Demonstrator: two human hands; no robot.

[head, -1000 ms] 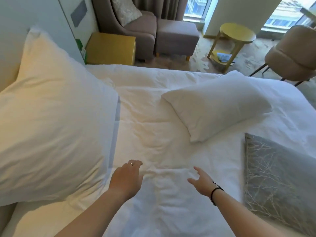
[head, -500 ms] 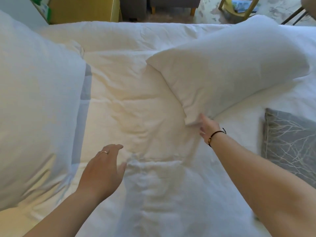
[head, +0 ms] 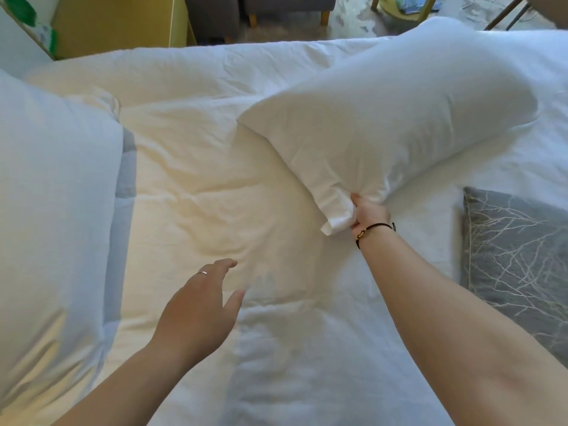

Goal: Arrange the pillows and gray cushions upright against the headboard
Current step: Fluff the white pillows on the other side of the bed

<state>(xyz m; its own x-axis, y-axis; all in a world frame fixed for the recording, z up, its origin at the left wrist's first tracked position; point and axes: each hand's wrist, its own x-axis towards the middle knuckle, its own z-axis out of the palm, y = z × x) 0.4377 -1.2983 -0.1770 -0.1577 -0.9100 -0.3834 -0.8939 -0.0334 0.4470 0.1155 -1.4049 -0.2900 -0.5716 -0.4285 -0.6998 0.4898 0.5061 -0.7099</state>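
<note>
Pillows first, head view: the white pillow (head: 396,118) you're after lies flat on the white duvet (head: 215,186), running diagonally toward the bed's far right side. Your right hand (head: 367,215) pinches its near corner, fingers curled into the bunched pillowcase fabric, black cord bracelet (head: 376,227) on the wrist. Your left hand (head: 199,312) hovers over the duvet, nearer you and left of that pillow, fingers loosely spread, holding nothing; thin ring (head: 202,273) on one finger. Second white pillow (head: 52,226) stands upright at the left edge, well apart from the gripped pillow. Gray cushion (head: 519,265) with pale branch pattern lies flat on the duvet just right of your right forearm, below the gripped pillow's far end. Yellow nightstand (head: 123,23) sits past the bed's far edge, upper left; gray upholstered seat (head: 261,7) beside it.
</note>
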